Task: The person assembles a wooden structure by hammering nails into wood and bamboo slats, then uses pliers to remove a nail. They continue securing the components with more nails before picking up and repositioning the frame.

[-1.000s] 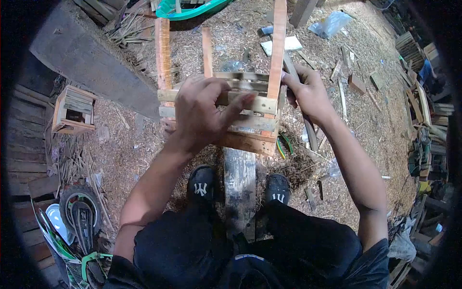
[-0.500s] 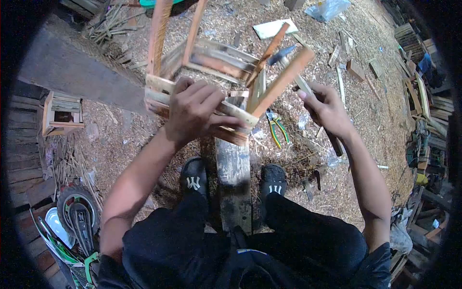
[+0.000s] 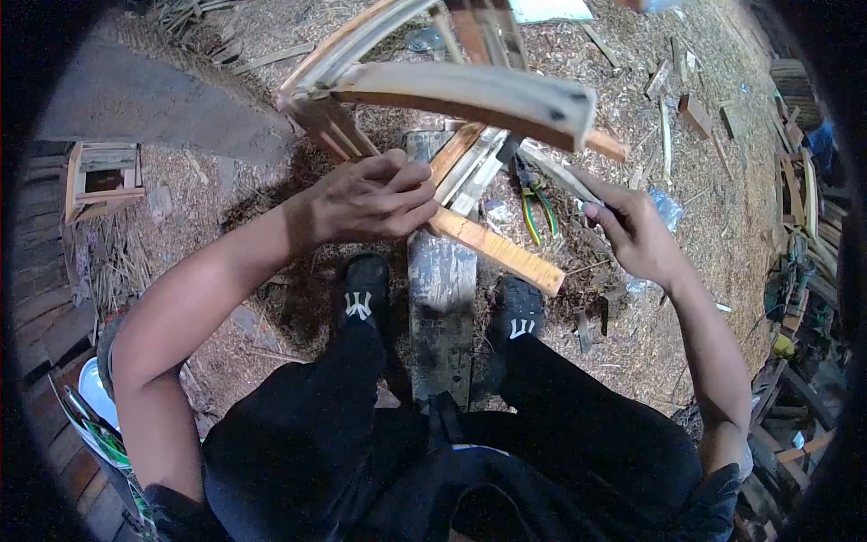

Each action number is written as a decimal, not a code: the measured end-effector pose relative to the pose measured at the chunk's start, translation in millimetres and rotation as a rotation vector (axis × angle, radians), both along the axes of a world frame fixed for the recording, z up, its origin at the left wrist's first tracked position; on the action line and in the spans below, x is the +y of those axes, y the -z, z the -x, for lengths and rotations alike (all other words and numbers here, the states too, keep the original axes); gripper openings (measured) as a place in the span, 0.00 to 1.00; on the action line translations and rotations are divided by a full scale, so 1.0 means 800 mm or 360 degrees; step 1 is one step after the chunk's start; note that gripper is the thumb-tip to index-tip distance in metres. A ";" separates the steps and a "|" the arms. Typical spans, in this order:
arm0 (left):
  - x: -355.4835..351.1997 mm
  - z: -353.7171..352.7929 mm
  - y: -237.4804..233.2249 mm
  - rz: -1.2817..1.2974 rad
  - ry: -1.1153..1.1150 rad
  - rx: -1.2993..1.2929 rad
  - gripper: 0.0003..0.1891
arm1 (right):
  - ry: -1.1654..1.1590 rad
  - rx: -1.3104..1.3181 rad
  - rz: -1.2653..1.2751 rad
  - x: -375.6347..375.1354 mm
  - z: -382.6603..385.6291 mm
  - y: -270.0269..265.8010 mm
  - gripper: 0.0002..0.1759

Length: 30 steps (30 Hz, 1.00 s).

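Observation:
A wooden frame (image 3: 452, 88) built of slats and legs is tilted over the far end of a narrow plank (image 3: 441, 280). My left hand (image 3: 384, 196) has its fingers closed round the frame's near side, by a leg that points to the lower right. In my right hand (image 3: 637, 230) is a hammer (image 3: 555, 170), gripped by its handle; the dark head is partly hidden beside the frame's slats. Just left of that hand, pliers (image 3: 533, 203) with green and yellow handles lie beyond the plank's right edge.
Wood shavings and offcuts cover the ground (image 3: 623, 352). A small wooden box-like frame (image 3: 104, 181) stands at the left. A wide board (image 3: 172, 108) juts in from the upper left. Stacked wood lines the right side. My shoes (image 3: 361, 289) flank the plank.
The wooden frame has been turned over, so its legs and slats point differently. My left hand has shifted its hold on it. The hammer has come lower, its head now beside the slats.

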State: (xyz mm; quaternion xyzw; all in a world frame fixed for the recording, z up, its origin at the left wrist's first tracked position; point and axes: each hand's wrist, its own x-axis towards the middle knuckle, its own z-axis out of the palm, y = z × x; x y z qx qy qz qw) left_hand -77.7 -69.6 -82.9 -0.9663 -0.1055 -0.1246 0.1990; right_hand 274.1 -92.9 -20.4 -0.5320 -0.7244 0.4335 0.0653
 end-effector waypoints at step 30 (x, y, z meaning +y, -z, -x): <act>0.010 -0.006 -0.002 0.0004 0.0068 -0.0036 0.05 | -0.0865 -0.0371 -0.0331 0.022 0.022 0.046 0.28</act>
